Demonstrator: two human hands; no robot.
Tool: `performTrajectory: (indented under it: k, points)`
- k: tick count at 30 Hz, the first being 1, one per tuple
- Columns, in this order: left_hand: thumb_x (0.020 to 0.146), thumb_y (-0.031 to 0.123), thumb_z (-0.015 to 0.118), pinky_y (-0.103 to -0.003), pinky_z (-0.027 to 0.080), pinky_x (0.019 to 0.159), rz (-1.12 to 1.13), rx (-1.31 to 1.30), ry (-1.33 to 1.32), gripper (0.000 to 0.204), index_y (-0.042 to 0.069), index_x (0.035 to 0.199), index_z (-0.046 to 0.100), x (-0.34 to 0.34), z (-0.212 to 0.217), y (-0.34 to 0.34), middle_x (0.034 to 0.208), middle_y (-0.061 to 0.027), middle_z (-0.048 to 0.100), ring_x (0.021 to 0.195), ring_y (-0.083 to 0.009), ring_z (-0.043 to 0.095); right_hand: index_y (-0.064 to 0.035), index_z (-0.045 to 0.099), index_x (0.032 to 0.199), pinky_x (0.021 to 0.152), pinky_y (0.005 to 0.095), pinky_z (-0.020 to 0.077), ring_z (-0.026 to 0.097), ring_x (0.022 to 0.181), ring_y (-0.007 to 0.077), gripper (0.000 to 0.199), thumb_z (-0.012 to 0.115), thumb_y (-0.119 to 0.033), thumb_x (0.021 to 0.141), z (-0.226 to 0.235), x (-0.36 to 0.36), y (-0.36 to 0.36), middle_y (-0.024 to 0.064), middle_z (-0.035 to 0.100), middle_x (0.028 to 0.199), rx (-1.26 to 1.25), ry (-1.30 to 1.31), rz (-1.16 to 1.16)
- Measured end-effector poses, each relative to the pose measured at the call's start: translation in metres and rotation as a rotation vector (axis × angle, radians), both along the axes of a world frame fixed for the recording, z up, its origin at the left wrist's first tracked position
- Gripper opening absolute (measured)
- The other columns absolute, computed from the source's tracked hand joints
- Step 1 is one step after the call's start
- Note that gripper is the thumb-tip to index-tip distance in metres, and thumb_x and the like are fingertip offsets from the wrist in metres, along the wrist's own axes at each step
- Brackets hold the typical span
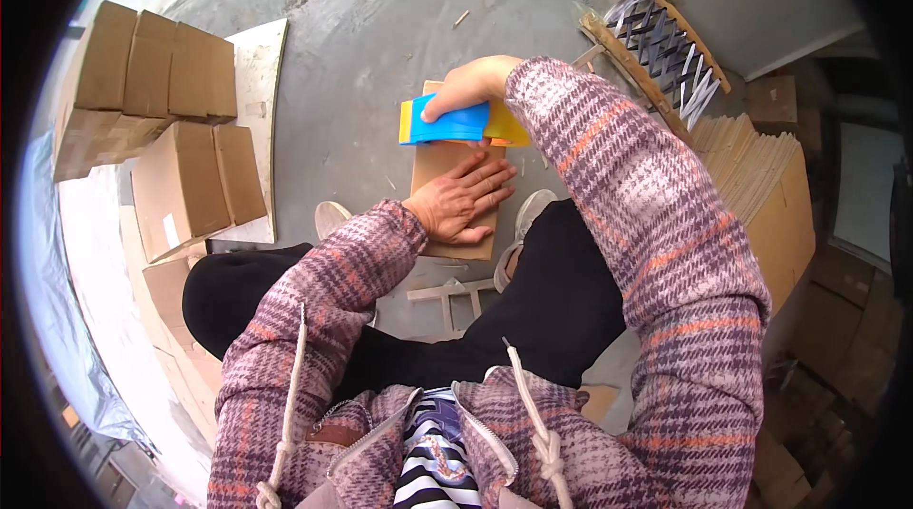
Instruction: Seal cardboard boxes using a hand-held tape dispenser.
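Observation:
A narrow brown cardboard box [461, 249] lies on the low support between my knees. My left hand [462, 197] rests flat on its top, fingers stretched out and slightly apart. Just beyond it, my right hand [473, 90] is wrapped around a blue and yellow tape dispenser [453, 123], held crosswise over the box's far part. The thumb lies on the blue body, and most of the other fingers are hidden. I cannot make out whether the dispenser touches the cardboard.
Brown cartons [181, 176] are stacked at the left, by a pale board [259, 119]. On the right stand flat cardboard sheets [775, 190] and a wooden frame [618, 57] laced with straps. A small wooden frame [447, 296] sits below the box. Grey concrete floor [352, 62] surrounds this.

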State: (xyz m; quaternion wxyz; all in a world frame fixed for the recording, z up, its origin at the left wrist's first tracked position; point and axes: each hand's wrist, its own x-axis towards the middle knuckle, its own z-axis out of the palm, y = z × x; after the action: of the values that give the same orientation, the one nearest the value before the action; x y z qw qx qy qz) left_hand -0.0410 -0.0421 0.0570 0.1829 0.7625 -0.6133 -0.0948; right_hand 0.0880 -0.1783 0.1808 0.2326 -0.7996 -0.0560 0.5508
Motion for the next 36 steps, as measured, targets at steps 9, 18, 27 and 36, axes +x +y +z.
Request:
performTrajectory:
  k: [9, 18, 27, 36]
  points:
    - [0.086, 0.045, 0.047, -0.051, 0.012, 0.121, -0.006, 0.002, 0.027, 0.072, 0.000, 0.142, 0.041, 0.002, 0.003, -0.002, 0.156, -0.0180, 0.030, 0.148, -0.0307, 0.022, 0.0036, 0.065, 0.112, 0.072, 0.0403, 0.0542, 0.069, 0.073, 0.0254, 0.064, 0.064, -0.053, 0.081, 0.006, -0.013, -0.072, 0.0161, 0.072, 0.093, -0.010, -0.017, -0.048]
    - [0.087, 0.044, 0.048, -0.050, 0.012, 0.121, -0.005, 0.041, 0.023, 0.070, 0.001, 0.142, 0.042, 0.001, 0.005, -0.002, 0.156, -0.0179, 0.029, 0.148, -0.0291, 0.021, 0.0117, 0.061, 0.108, 0.054, 0.0337, 0.0555, 0.069, 0.065, 0.0204, 0.067, 0.069, -0.049, 0.081, -0.025, -0.052, -0.166, 0.0174, 0.070, 0.084, 0.064, 0.046, -0.281]
    - [0.084, 0.067, 0.054, -0.051, 0.011, 0.120, 0.526, 0.000, -0.021, 0.099, -0.005, 0.147, 0.028, 0.001, 0.007, -0.010, 0.156, -0.0264, 0.023, 0.147, -0.0394, 0.016, 0.0147, 0.062, 0.100, 0.053, 0.0343, 0.0559, 0.068, 0.058, 0.0230, 0.065, 0.068, -0.048, 0.082, -0.035, -0.051, -0.167, 0.0199, 0.069, 0.080, 0.063, 0.018, -0.250]
    - [0.082, 0.069, 0.054, -0.050, 0.007, 0.120, 0.565, 0.149, -0.072, 0.106, -0.008, 0.148, 0.024, -0.001, 0.007, -0.019, 0.157, -0.0272, 0.020, 0.149, -0.0377, 0.013, 0.0073, 0.063, 0.095, 0.050, 0.0335, 0.0532, 0.065, 0.056, 0.0216, 0.052, 0.067, -0.044, 0.087, -0.053, -0.053, -0.176, 0.0157, 0.067, 0.073, 0.133, 0.123, -0.296]
